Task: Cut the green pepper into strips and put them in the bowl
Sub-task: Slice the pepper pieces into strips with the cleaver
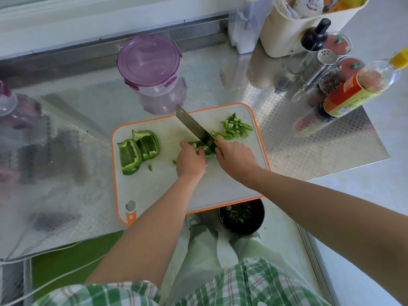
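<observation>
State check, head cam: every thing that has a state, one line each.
Left hand, holding down pepper piece.
Right hand, gripping knife.
Knife, blade against the pepper piece.
Two pepper chunks, uncut, board's left.
Strips, piled on board's far right, not bowled.
Purple-lid container, closed.
Bowl, holds green bits.

Pepper pieces (139, 151) green; cutting board (150, 186) white, orange rim; container lid (148, 60) purple; shirt (254, 281) green-white plaid.

Two green pepper pieces (139, 151) lie left on the board (143, 188), cut strips (236, 127) heaped right.
</observation>
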